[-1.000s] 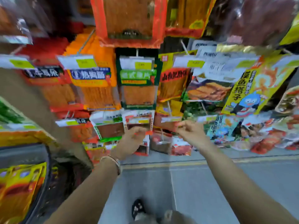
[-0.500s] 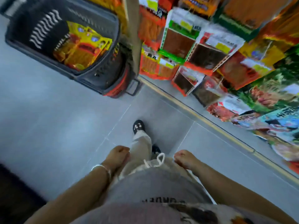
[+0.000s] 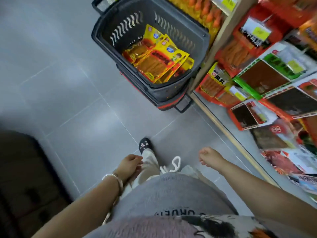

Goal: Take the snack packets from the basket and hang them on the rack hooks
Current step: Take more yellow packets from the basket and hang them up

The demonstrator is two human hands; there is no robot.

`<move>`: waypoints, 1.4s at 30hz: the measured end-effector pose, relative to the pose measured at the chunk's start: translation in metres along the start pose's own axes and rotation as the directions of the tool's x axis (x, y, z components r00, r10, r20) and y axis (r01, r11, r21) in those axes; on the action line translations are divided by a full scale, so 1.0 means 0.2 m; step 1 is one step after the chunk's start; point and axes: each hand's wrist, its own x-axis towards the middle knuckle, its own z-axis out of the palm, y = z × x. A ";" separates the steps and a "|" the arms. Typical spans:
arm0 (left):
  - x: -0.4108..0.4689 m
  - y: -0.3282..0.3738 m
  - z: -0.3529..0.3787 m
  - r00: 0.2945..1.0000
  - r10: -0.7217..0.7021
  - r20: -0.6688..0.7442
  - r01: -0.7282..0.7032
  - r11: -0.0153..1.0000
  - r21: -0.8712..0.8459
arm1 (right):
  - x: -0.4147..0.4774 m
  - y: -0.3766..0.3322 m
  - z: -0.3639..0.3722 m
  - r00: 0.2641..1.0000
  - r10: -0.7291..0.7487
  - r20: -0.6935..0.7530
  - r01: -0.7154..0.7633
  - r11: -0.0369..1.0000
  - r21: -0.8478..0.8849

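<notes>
A dark plastic basket (image 3: 173, 92) stands on the floor ahead of me, against the rack's wooden post. Inside it lie several yellow and red snack packets (image 3: 158, 58), stacked flat. The rack (image 3: 267, 78) on the right is hung with many red, green and orange packets. My left hand (image 3: 130, 164) hangs by my thigh with loosely curled fingers and holds nothing. My right hand (image 3: 208, 156) is also low, near my waist, fingers loosely curled and empty. Both hands are well short of the basket.
Grey tiled floor (image 3: 72, 93) lies between me and the basket. My dark shoe (image 3: 145, 145) points toward the basket. A dark object (image 3: 22, 177) fills the lower left. A wooden base strip (image 3: 228, 134) runs along the rack's foot.
A second ago both hands were up at the rack's hanging packets. They have dropped to my sides, empty, and my view has swung down and left to the basket, which now looks closer.
</notes>
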 end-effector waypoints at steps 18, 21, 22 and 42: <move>0.51 1.38 -0.54 0.946 0.323 -0.027 -0.324 0.941 -0.099 | 0.60 -1.56 -0.09 0.967 -0.210 -0.142 0.254 0.807 0.534; 0.62 1.57 -0.50 0.940 0.340 -0.007 -0.339 0.937 -0.087 | 0.84 -1.67 -0.17 0.989 -0.080 -0.123 0.138 0.792 0.595; 0.66 1.62 -0.50 0.943 0.334 0.003 -0.333 0.940 -0.082 | 0.92 -1.69 -0.19 0.994 -0.027 -0.110 0.088 0.791 0.605; 1.16 2.17 -0.55 0.971 0.106 0.213 -0.146 0.972 0.182 | 1.21 -1.88 -0.07 0.869 0.360 -0.340 0.059 0.606 0.793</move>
